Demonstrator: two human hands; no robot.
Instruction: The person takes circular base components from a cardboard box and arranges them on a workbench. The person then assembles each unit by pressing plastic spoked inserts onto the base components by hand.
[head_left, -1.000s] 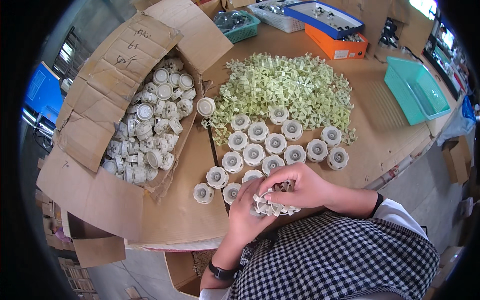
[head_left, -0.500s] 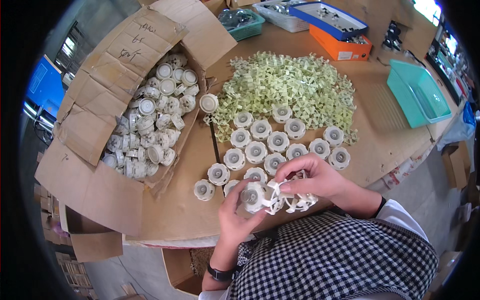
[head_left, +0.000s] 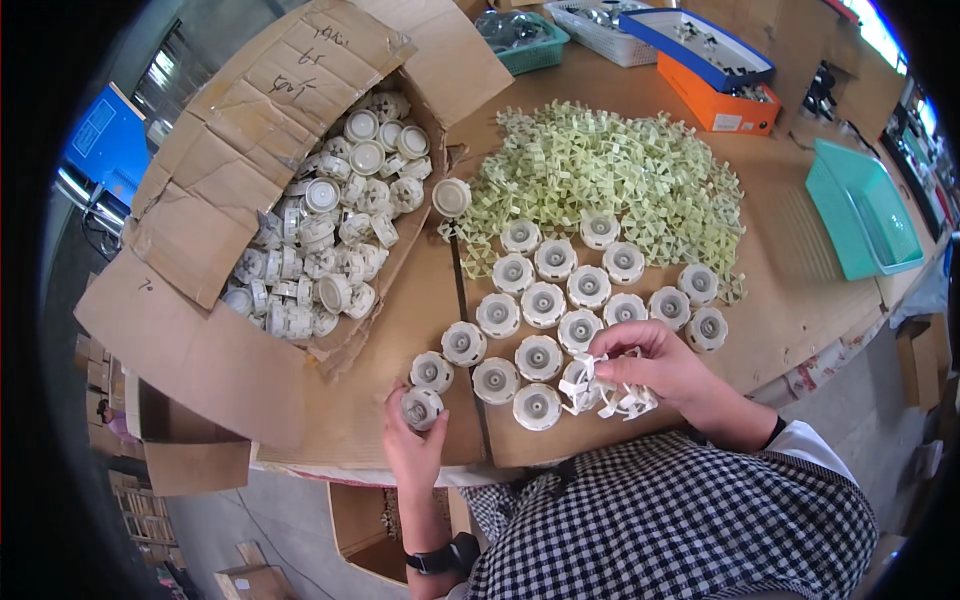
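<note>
My left hand (head_left: 410,448) has its fingers round a round white plastic housing (head_left: 421,408) with a coiled centre, low over the cardboard-covered table at the near left of the rows. In my right hand (head_left: 652,366), thumb and fingers pinch several white pronged plastic clips (head_left: 627,401), which hang over the nearest housings. Many similar round housings (head_left: 543,304) stand face up in loose rows between and beyond my hands. Behind them spreads a heap of pale green pronged plastic pieces (head_left: 610,170).
An open cardboard box (head_left: 200,215) full of white round parts leans at the left. One housing (head_left: 451,198) lies beside it. At the right stands a green plastic basket (head_left: 865,215); a blue tray (head_left: 697,45) rests on an orange box (head_left: 715,100) at the back.
My left hand has moved left, away from my right hand, carrying a housing to the near end of the rows. My right hand still holds the clips. The whole view has shifted slightly.
</note>
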